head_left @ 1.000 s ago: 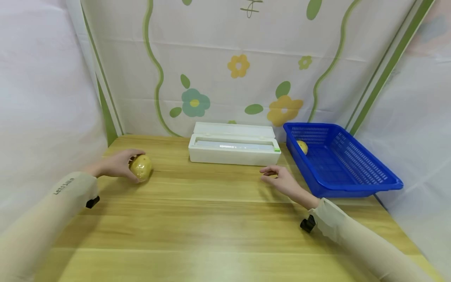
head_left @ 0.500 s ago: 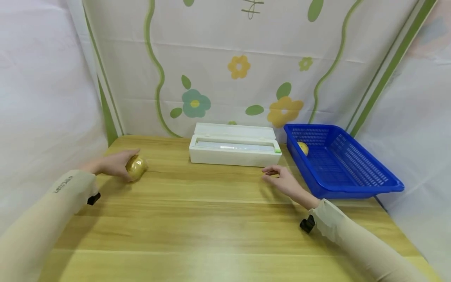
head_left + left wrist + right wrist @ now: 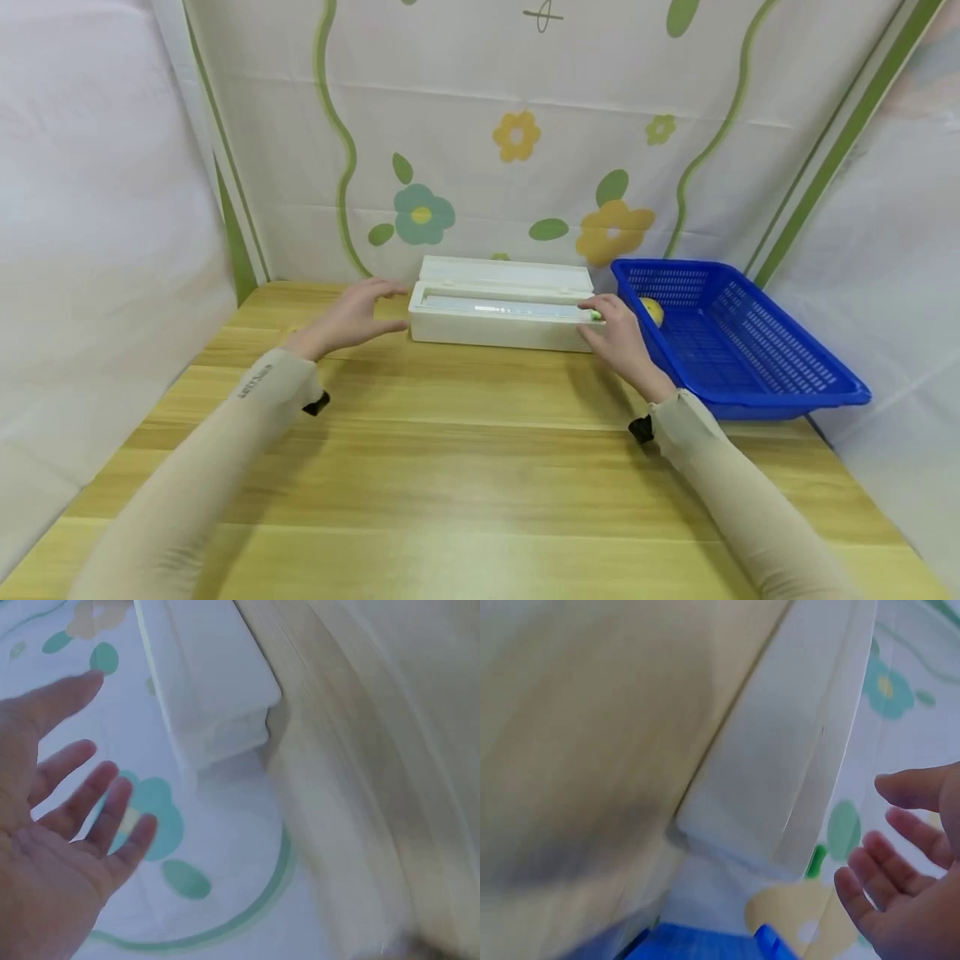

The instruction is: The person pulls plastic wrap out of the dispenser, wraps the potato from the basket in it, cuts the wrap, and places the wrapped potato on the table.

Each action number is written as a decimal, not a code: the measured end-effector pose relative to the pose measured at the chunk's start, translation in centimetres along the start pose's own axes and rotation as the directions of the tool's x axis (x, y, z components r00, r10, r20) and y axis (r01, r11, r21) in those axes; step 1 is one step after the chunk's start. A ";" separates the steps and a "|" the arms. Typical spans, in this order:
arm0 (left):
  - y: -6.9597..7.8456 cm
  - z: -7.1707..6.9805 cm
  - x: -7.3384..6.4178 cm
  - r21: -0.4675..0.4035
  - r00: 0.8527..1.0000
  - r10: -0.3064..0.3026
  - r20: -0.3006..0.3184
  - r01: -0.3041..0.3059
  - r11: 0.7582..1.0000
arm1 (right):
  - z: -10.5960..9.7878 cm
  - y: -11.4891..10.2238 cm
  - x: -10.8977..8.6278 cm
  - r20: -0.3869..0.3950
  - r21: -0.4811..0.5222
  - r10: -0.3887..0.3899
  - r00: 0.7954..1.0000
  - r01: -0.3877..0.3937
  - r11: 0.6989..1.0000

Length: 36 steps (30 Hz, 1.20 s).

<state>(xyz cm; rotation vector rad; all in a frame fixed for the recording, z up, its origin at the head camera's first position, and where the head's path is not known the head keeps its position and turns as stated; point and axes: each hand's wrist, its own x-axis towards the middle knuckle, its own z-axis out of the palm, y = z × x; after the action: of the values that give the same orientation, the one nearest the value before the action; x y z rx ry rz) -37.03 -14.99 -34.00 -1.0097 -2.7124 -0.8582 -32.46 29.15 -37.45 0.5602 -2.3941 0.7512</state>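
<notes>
A long white box (image 3: 502, 330), a cling film dispenser by its look, lies at the back of the table with its lid (image 3: 506, 273) raised. A pale roll (image 3: 510, 309) shows inside it. My left hand (image 3: 352, 317) is at the box's left end, thumb and fingers apart, holding nothing. Over the right end, beside a small green piece (image 3: 596, 315), is my right hand (image 3: 617, 337), fingers spread and holding nothing. Both wrist views show the palms free. Behind my left wrist a sliver of the film-wrapped potato (image 3: 294, 330) peeks out; the rest is hidden.
A blue plastic basket (image 3: 757, 408) stands at the right, close to my right hand. Inside it lies a yellow potato (image 3: 652, 311), partly hidden by the wall. The wooden table (image 3: 450, 467) ends at a flower-patterned curtain (image 3: 465, 150) behind.
My left hand has let go of the wrapped potato at the far left and moved right to the box. My right hand has moved up to the box's right end.
</notes>
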 end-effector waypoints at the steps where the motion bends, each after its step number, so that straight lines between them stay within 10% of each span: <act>1: 0.0 0.4 0.5 -0.028 1.000 -0.007 -0.016 0.007 1.000 | 0.0 0.3 0.3 0.010 -0.017 0.015 1.000 -0.015 1.000; 12: -0.3 3.3 4.1 -0.151 0.996 -0.093 -0.008 0.091 0.984 | 0.3 1.0 1.6 0.169 -0.040 0.230 0.958 -0.227 0.973; 36: -1.4 5.6 5.7 -0.141 0.983 -0.156 -0.096 0.142 0.980 | 1.2 1.7 2.0 -0.007 -0.017 0.297 0.955 -0.298 0.955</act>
<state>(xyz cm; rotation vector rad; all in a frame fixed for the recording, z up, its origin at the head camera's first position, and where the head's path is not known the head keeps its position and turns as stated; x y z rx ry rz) -41.91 -9.57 -37.57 -0.7650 -2.6972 -1.0993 -35.31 29.21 -37.71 0.1890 -2.5087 0.8541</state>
